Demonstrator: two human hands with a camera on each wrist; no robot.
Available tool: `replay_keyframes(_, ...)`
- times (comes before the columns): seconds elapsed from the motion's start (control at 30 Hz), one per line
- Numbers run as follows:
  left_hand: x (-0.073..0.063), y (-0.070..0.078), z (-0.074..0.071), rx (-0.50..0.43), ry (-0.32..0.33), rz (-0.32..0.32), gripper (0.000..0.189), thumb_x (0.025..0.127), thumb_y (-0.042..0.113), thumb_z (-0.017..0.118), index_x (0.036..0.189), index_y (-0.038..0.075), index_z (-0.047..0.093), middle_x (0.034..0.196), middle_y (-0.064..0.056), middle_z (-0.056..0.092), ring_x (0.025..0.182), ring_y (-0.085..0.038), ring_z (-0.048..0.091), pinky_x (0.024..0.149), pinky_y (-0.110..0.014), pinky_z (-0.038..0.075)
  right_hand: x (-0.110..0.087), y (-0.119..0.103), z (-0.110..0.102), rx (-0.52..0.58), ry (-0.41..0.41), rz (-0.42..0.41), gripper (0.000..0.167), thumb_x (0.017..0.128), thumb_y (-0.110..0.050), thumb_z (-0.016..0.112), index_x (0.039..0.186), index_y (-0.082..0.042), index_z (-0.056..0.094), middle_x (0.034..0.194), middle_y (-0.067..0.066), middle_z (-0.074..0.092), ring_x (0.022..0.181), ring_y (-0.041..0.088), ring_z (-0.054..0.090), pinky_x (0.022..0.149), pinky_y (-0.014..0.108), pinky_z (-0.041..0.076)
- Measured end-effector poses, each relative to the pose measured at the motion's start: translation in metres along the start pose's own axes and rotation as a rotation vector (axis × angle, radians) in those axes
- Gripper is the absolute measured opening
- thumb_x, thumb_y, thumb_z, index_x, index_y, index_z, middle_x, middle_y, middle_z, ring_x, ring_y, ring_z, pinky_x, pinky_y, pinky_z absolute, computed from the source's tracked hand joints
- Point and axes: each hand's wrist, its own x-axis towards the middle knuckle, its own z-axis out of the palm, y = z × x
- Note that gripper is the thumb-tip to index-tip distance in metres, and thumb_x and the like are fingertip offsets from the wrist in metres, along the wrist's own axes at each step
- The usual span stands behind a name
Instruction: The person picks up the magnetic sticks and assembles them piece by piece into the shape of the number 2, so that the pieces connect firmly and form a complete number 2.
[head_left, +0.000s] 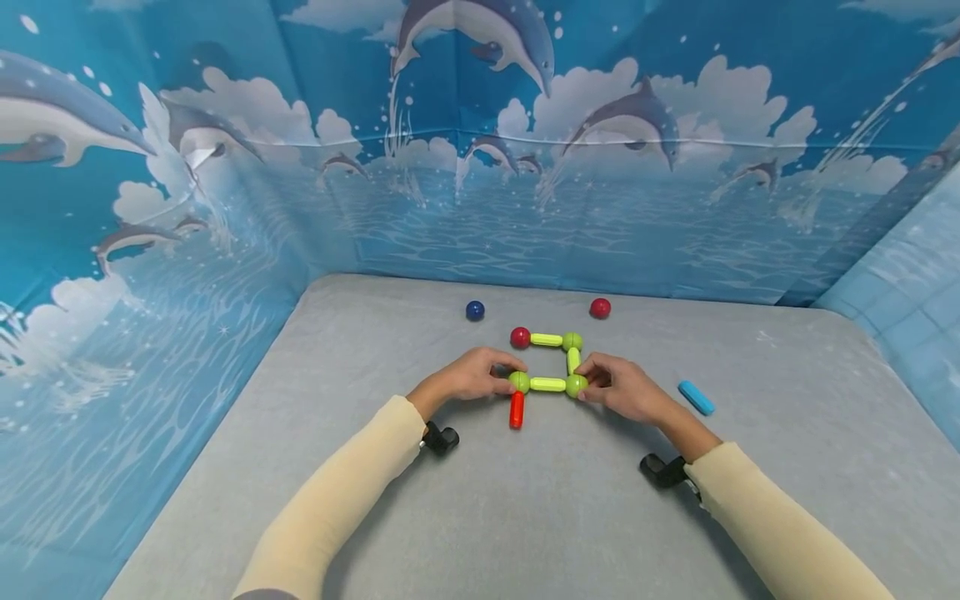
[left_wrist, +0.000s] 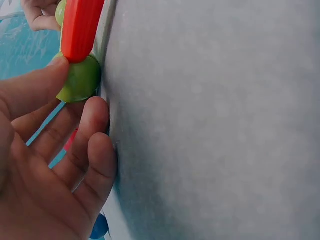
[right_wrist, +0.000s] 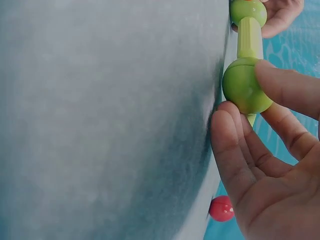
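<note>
A toy figure of balls and rods lies on the grey surface. My left hand [head_left: 478,374] pinches the left green ball [left_wrist: 82,80] between thumb and fingers. From that ball a red rod [head_left: 517,411] points toward me. At the other end of a yellow-green rod [head_left: 547,384], my right hand [head_left: 628,388] pinches the right green ball [right_wrist: 244,89]. Another yellow-green rod [head_left: 573,359] runs from there, partly behind the right fingers, to a far green ball [head_left: 572,342]. A third yellow-green rod [head_left: 546,340] joins that one to a red ball [head_left: 520,337].
Beyond the figure sit a loose blue ball [head_left: 475,311] and a loose red ball [head_left: 600,308]. A light blue rod [head_left: 697,398] lies to the right of my right hand. Dolphin-printed sheets [head_left: 450,208] hang behind and along the sides of the grey table [head_left: 525,517].
</note>
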Motion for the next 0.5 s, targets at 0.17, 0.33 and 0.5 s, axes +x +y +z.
replay_keyframes(0.17, 0.004, -0.001, -0.002, -0.005, 0.011, -0.006, 0.035, 0.094, 0.018, 0.068, 0.129, 0.02, 0.067, 0.135, 0.001, 0.064, 0.106, -0.017, 0.057, 0.085, -0.026, 0.051, 0.004, 0.001, -0.001, -0.011, 0.003, 0.003, 0.02, 0.09, -0.008, 0.07, 0.109, -0.007, 0.065, 0.103, 0.01, 0.068, 0.093, 0.019, 0.062, 0.079, 0.033, 0.051)
replay_keyframes(0.33, 0.007, -0.001, -0.003, -0.001, 0.014, 0.0, 0.035, 0.094, 0.018, 0.067, 0.129, 0.019, 0.067, 0.133, 0.0, 0.065, 0.1, -0.016, 0.055, 0.079, -0.024, 0.048, 0.009, 0.003, -0.002, -0.017, -0.005, 0.006, 0.019, 0.09, -0.008, 0.07, 0.108, -0.007, 0.065, 0.102, 0.01, 0.067, 0.092, 0.019, 0.061, 0.077, 0.032, 0.051)
replay_keyframes(0.5, 0.009, -0.004, -0.004, -0.001, 0.016, -0.005, 0.033, 0.095, 0.019, 0.066, 0.128, 0.021, 0.067, 0.131, 0.001, 0.065, 0.093, -0.014, 0.055, 0.073, -0.022, 0.047, 0.012, 0.003, -0.003, -0.01, -0.015, 0.003, 0.017, 0.089, -0.008, 0.071, 0.106, -0.008, 0.065, 0.101, 0.01, 0.067, 0.091, 0.019, 0.06, 0.076, 0.031, 0.05)
